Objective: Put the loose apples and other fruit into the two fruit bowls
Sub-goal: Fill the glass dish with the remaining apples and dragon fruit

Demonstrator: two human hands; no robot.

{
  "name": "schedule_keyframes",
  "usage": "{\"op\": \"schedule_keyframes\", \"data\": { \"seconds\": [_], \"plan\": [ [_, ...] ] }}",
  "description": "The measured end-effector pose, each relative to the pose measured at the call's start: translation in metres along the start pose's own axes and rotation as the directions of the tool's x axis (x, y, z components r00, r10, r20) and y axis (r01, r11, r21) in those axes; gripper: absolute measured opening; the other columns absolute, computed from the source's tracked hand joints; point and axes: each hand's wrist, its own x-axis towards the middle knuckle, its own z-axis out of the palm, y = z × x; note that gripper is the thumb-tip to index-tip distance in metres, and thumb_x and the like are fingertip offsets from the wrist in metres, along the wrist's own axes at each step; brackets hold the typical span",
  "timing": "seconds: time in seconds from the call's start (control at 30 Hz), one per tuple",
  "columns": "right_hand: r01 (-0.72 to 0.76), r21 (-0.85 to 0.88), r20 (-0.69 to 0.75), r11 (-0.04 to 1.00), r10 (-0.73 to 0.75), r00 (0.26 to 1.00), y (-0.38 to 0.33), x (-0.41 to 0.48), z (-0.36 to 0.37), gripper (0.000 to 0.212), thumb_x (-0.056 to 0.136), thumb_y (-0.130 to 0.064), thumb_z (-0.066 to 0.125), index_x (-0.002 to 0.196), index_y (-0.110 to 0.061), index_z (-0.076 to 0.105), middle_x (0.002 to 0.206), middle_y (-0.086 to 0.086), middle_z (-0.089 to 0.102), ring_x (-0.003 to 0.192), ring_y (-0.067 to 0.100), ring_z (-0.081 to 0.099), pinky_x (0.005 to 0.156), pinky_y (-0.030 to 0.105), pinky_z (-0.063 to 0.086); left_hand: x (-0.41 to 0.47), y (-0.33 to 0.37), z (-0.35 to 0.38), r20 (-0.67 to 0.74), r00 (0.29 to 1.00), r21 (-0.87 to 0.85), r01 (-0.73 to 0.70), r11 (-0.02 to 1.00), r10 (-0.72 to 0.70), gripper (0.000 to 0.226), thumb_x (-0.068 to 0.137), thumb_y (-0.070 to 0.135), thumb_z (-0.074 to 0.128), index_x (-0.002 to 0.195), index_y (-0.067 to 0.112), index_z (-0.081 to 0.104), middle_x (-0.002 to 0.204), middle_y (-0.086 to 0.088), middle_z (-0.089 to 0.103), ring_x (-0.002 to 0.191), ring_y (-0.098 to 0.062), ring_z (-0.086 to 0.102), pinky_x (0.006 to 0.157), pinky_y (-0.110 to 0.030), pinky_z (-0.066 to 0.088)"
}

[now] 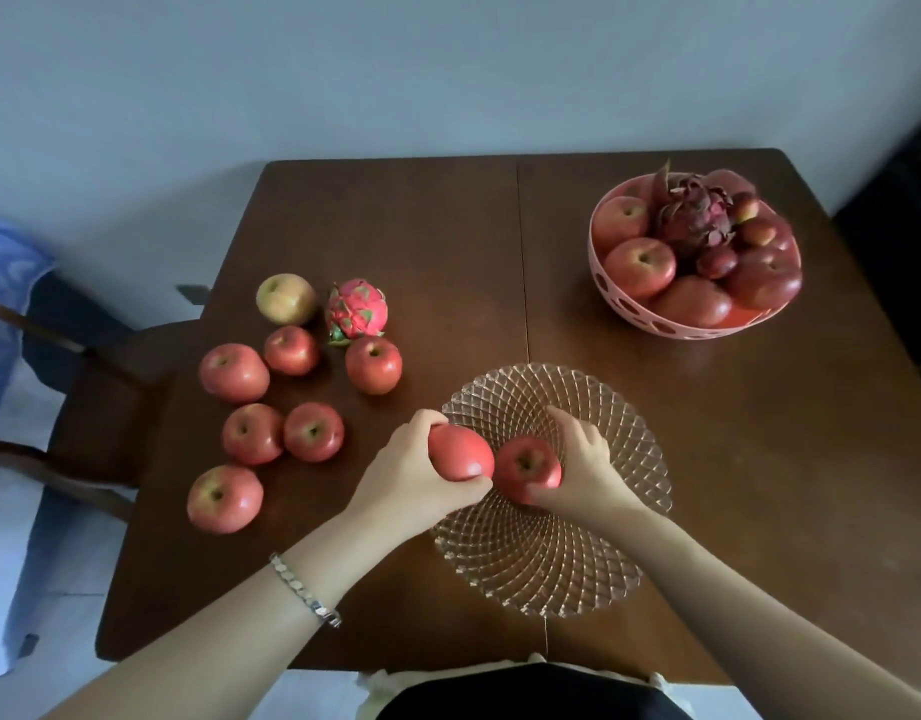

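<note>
My left hand [411, 472] grips an apple [461, 453] at the glass bowl's [629, 553] left rim; my right hand [583, 459] holds another [525, 467] over the bowl's middle. The two apples touch. Both need only go straight down. Seven loose apples [234, 373] and a dragon fruit [357, 309] wait by the tabletop's left edge, nearer my left hand. The pink bowl [601, 272] at the far right corner looks full.
</note>
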Motion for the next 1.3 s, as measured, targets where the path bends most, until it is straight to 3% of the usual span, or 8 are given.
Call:
{"op": "schedule_keyframes", "data": {
  "seconds": [0.07, 0.2, 0.33, 0.53, 0.7, 0.8, 1.17, 1.3],
  "plan": [
    [0.074, 0.181, -0.048, 0.981, -0.066, 0.997, -0.011, -0.007, -0.019, 0.079, 0.072, -0.026, 0.071, 0.138, -0.029, 0.028, 0.138, 0.002, 0.036, 0.128, 0.016, 0.034, 0.102, 0.033, 0.033, -0.001, 0.005, 0.003, -0.031, 0.993, 0.023, -0.115, 0.993, 0.116, 0.073, 0.054, 0.043, 0.081, 0.115, 0.038, 0.040, 0.113, 0.015, 0.049, 0.104, -0.012, 0.050, 0.089, -0.031, 0.045],
    [-0.014, 0.424, 0.273, 0.905, -0.114, 0.955, -0.041, -0.019, -0.039, 0.070, 0.064, -0.043, 0.077, 0.121, -0.041, 0.038, 0.113, -0.008, 0.054, 0.103, 0.010, 0.058, 0.074, 0.019, 0.050, -0.006, 0.026, 0.012, -0.002, 0.924, 0.111, -0.381, 0.918, 0.383, 0.093, 0.054, 0.037, 0.083, 0.132, 0.037, 0.032, 0.126, 0.014, 0.046, 0.107, -0.010, 0.036, 0.094, -0.029, 0.038],
    [0.031, 0.404, 0.142, 0.914, -0.096, 0.985, -0.042, -0.019, -0.036, 0.058, 0.053, -0.040, 0.080, 0.104, -0.037, 0.052, 0.103, -0.004, 0.062, 0.090, 0.013, 0.064, 0.077, 0.027, 0.055, -0.005, 0.036, 0.024, -0.013, 0.888, -0.007, -0.460, 0.888, 0.460, 0.099, 0.056, 0.036, 0.085, 0.137, 0.036, 0.028, 0.127, 0.016, 0.044, 0.118, -0.010, 0.035, 0.099, -0.026, 0.034],
    [-0.282, 0.673, 0.139, 0.684, 0.259, 0.956, -0.011, -0.006, -0.047, 0.084, 0.049, -0.042, 0.082, 0.119, -0.014, 0.046, 0.118, 0.013, 0.052, 0.097, 0.028, 0.062, 0.066, 0.036, 0.058, 0.019, 0.016, 0.047, 0.099, 0.995, -0.134, 0.011, 0.991, 0.002, 0.077, 0.081, 0.051, 0.060, 0.143, 0.028, 0.020, 0.149, -0.007, 0.026, 0.132, -0.021, 0.035, 0.108, -0.038, 0.033],
    [-0.353, 0.798, 0.146, 0.488, 0.412, 0.899, -0.003, 0.029, -0.048, 0.058, 0.078, -0.025, 0.068, 0.127, -0.006, 0.043, 0.127, 0.021, 0.048, 0.107, 0.035, 0.057, 0.065, 0.041, 0.057, 0.032, 0.017, 0.072, 0.299, 0.931, -0.311, 0.302, 0.901, -0.209, 0.055, 0.090, 0.037, 0.052, 0.139, 0.030, 0.028, 0.137, -0.008, 0.042, 0.099, -0.025, 0.062, 0.074, -0.037, 0.059],
    [-0.356, 0.825, 0.132, 0.440, 0.461, 0.878, -0.011, 0.048, -0.043, 0.053, 0.079, -0.027, 0.066, 0.124, -0.009, 0.046, 0.122, 0.015, 0.049, 0.106, 0.032, 0.057, 0.062, 0.040, 0.056, 0.034, 0.015, 0.082, 0.255, 0.942, -0.343, 0.300, 0.890, -0.220, 0.049, 0.090, 0.026, 0.054, 0.136, 0.027, 0.035, 0.129, -0.006, 0.047, 0.093, -0.027, 0.065, 0.066, -0.031, 0.059],
    [-0.370, 0.750, 0.111, 0.548, 0.447, 0.888, -0.014, 0.069, -0.011, 0.051, 0.074, -0.030, 0.073, 0.117, -0.007, 0.056, 0.112, 0.015, 0.061, 0.101, 0.029, 0.061, 0.090, 0.046, 0.051, 0.037, 0.009, 0.084, 0.250, 0.950, -0.454, 0.284, 0.845, -0.185, 0.041, 0.087, 0.024, 0.058, 0.125, 0.028, 0.045, 0.101, 0.007, 0.051, 0.085, -0.026, 0.066, 0.071, -0.034, 0.058],
    [-0.212, 0.498, -0.178, 0.841, 0.338, 0.924, -0.012, 0.065, -0.018, 0.055, 0.064, -0.033, 0.079, 0.111, -0.016, 0.058, 0.104, 0.001, 0.060, 0.094, 0.017, 0.058, 0.081, 0.032, 0.049, 0.039, 0.006, 0.086, 0.243, 0.949, -0.434, 0.293, 0.852, -0.202, 0.048, 0.084, 0.028, 0.061, 0.127, 0.025, 0.041, 0.105, 0.006, 0.052, 0.090, -0.022, 0.064, 0.073, -0.031, 0.057]
  ]
}}
